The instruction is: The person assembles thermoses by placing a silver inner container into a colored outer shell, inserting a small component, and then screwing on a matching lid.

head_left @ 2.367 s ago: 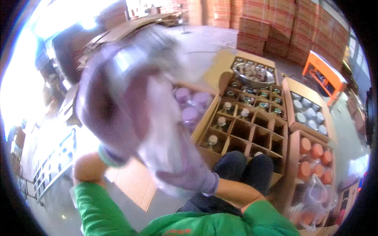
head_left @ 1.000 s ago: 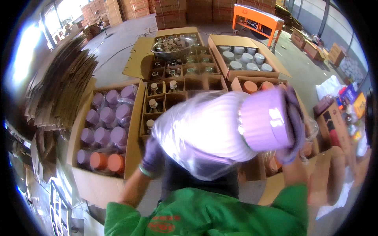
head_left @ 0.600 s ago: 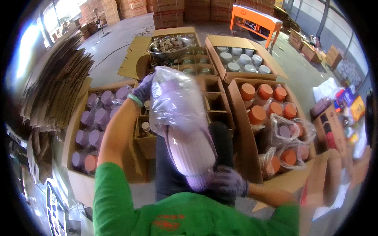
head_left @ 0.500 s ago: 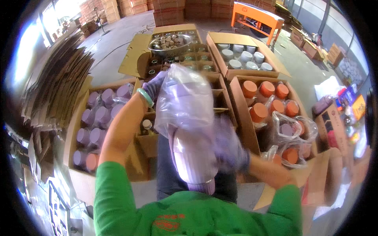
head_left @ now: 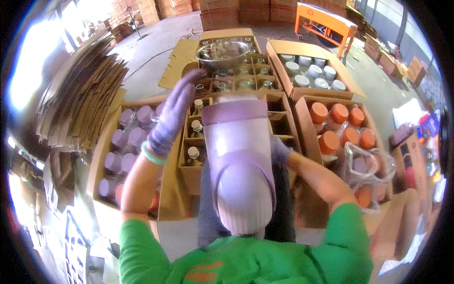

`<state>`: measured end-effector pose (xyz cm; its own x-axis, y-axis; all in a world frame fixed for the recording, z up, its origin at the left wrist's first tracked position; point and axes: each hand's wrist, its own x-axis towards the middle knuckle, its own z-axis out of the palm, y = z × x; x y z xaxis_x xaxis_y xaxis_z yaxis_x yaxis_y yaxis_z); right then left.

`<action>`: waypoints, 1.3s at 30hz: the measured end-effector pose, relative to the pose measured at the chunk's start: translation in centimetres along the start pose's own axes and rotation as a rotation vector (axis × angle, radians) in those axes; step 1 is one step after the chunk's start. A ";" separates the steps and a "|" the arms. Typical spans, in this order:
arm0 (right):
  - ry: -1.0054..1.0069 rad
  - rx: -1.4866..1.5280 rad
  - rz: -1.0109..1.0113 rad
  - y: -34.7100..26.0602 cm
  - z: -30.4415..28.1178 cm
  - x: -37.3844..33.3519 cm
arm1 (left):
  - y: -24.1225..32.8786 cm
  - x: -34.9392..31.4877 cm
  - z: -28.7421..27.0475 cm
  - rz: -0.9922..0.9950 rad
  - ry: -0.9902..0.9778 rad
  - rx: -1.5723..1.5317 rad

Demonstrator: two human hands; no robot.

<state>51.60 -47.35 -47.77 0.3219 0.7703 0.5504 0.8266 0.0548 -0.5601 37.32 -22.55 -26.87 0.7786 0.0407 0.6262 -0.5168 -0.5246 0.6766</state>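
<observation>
Just above the dark-trousered lap (head_left: 208, 213), close in against the green shirt (head_left: 236, 262), we have a big lilac flask (head_left: 240, 163), blurred, its broad purple band at the far end, its rounded ribbed end toward the chest. Off to its left, clear of it, the gloved left hand (head_left: 171, 116) is up, fingers long and spread, nothing in its grasp, a pale green bangle (head_left: 154, 154) at the wrist. On the other side, the gloved right hand (head_left: 281, 152) sits right beside the flask, partly hidden by it; how far those fingers are closed, I cannot tell.

Beyond the knees, a divided carton (head_left: 190, 174) with pale-stoppered bottles (head_left: 193, 152) in its left compartments. Flanking it, a left carton (head_left: 172, 194) of lilac-topped flasks (head_left: 137, 136), and a right carton (head_left: 309, 199), mostly orange tops (head_left: 328, 142), with loose clear plastic (head_left: 357, 163) over some. Further out, a steel bowl (head_left: 221, 60) full of stoppers (head_left: 222, 48), and to its right white-topped flasks (head_left: 314, 72) in a box. Flattened cardboard (head_left: 80, 94) piles up left; away back, an orange-framed bench (head_left: 326, 23) and stacked cartons (head_left: 265, 14).
</observation>
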 end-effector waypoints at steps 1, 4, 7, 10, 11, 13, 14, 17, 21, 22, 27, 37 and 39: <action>-0.059 -0.239 -0.046 -2.2 0.8 -2.0 | 1.0 -0.9 0.7 -0.053 -0.047 -0.081; -0.309 0.038 0.180 -8.6 2.3 -10.0 | 1.1 -3.1 0.9 -0.225 -0.089 -0.137; -0.696 -0.209 -0.058 -13.3 2.6 -16.2 | -1.4 -4.3 2.8 -0.239 0.054 -0.141; -1.329 0.131 0.285 -14.6 -3.8 -9.8 | -4.1 -3.6 5.0 -0.351 0.056 -0.031; -0.897 0.007 0.213 -16.7 -8.1 -2.6 | -4.4 -3.3 5.0 -0.278 -0.006 -0.008; -0.002 0.077 0.250 -15.2 -12.1 3.0 | -4.2 -1.7 6.2 -0.080 -0.104 -0.145; 0.158 -0.110 0.074 -13.6 -13.5 6.4 | -4.1 -1.1 5.8 -0.064 -0.139 -0.392; 0.195 0.024 0.001 -11.0 -10.2 9.7 | -7.8 -0.1 8.9 -0.265 0.228 -1.095; 0.093 0.246 0.270 -6.9 -10.4 9.0 | -9.4 -1.5 10.0 -0.314 -0.064 -0.567; 0.119 0.381 0.388 -4.9 -10.5 7.6 | -6.3 -0.8 9.5 -0.450 -0.042 -0.757; 0.188 0.465 0.559 0.1 -9.6 4.6 | -8.5 -0.1 9.3 -0.140 -0.009 -0.507; 0.312 0.938 0.405 -0.4 -7.1 7.0 | -9.5 1.4 7.5 0.129 -0.060 0.038; 0.287 0.922 0.508 -0.2 -7.1 8.1 | -11.6 4.1 6.8 -0.207 0.047 -0.236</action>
<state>57.28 -45.57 -38.77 0.7225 0.6673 0.1806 -0.0586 0.3194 -0.9458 48.92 -22.07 -34.75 0.8615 0.1681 0.4791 -0.4214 -0.2898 0.8594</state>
